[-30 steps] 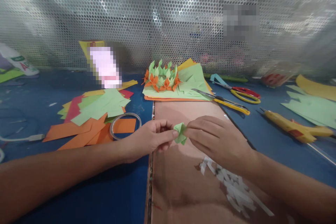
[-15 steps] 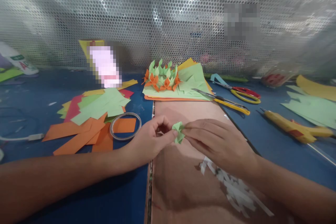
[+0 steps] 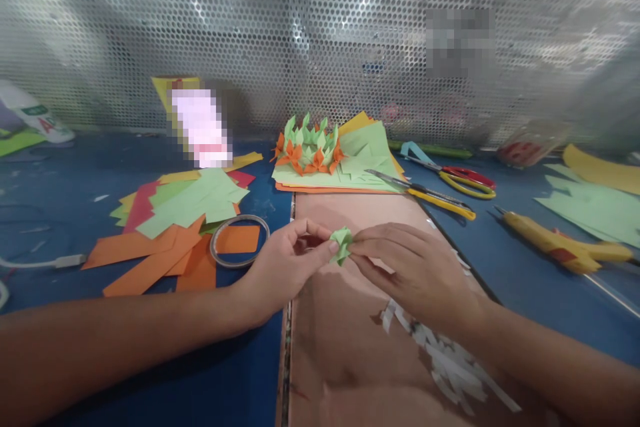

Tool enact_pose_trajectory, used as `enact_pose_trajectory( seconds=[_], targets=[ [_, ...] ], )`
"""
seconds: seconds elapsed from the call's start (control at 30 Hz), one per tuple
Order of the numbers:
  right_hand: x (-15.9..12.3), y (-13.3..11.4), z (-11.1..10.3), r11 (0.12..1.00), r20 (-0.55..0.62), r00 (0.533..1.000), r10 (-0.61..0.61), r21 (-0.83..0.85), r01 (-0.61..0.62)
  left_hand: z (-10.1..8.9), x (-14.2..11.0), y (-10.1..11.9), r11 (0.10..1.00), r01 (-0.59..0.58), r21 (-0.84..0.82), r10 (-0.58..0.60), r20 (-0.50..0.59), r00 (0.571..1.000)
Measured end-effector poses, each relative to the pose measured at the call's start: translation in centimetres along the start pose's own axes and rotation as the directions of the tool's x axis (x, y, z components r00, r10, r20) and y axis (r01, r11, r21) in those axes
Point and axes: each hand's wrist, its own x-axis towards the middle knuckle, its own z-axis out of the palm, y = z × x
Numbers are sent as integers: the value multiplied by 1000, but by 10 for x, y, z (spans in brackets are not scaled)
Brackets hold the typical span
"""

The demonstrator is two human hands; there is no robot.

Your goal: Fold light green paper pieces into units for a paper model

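Folded green paper [image 3: 341, 245] sits between the two hands, raised over the brown board [image 3: 335, 340]. The left hand [image 3: 285, 267] grasps its left side between thumb and fingers; the right hand [image 3: 415, 267] pinches its right edge with bunched fingertips.

The board's left edge runs just under the left hand, and blue tabletop [image 3: 225, 373] lies beyond it, beneath the left forearm. The board's right edge slants past the outer side of the right hand. Ahead of both hands, a stretch of board surface reaches to the front edge of a paper stack [image 3: 370, 140], on which an orange-and-green paper ring [image 3: 317, 160] stands. A craft knife [image 3: 425, 196] reaches from that stack across the board's right edge, ahead of the right hand.

Room is tighter to the sides: the tape roll [image 3: 213, 248] lies just beside the left wrist, with orange paper strips [image 3: 150, 270] farther out, and white scraps [image 3: 445, 353] lie close on the near side of the right hand. A yellow glue gun [image 3: 550, 240] rests outward from the right hand, well apart.
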Motion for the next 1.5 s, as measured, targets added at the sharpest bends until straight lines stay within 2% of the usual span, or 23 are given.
enact_pose_trajectory(
  seconds=[0.2,0.33,0.5,0.63,0.83,0.93,1.03,1.1,1.23,1.3,1.4,1.5],
  targets=[
    [3,-2,2,980,-51,982,179,101,-173,-2,-1,5,1000,4,-21,-4,26,1000],
    [3,-3,1,974,-34,981,189,135,-183,-4,0,2,999,18,-34,-17,29,999],
    [4,-2,1,960,-23,973,230,168,-223,-2,0,-1,981,55,-185,-51,29,998],
    [4,-2,1,934,-22,956,292,224,-280,0,-1,3,990,70,-126,-70,4,998],
    [5,-5,-2,839,52,895,443,328,-434,-2,0,8,1000,-17,-23,17,19,1000],
    [5,-4,-2,818,43,883,467,357,-450,-4,0,7,992,-109,67,109,6,994],
    [5,-3,0,791,32,863,504,385,-476,-6,1,4,988,-139,60,137,38,990],
    [4,-3,1,731,55,831,553,447,-516,-7,1,2,992,-124,27,123,47,991],
    [5,-6,2,519,183,762,621,633,-575,-8,0,2,990,-138,26,137,35,990],
    [6,-7,2,414,268,725,634,674,-611,-7,-1,4,984,-164,65,162,35,986],
    [7,-7,3,258,397,642,656,682,-685,-7,-1,7,965,-223,137,221,27,975],
    [5,-4,7,70,484,591,646,732,-677,-8,0,10,933,-286,218,289,20,957]
  ],
)
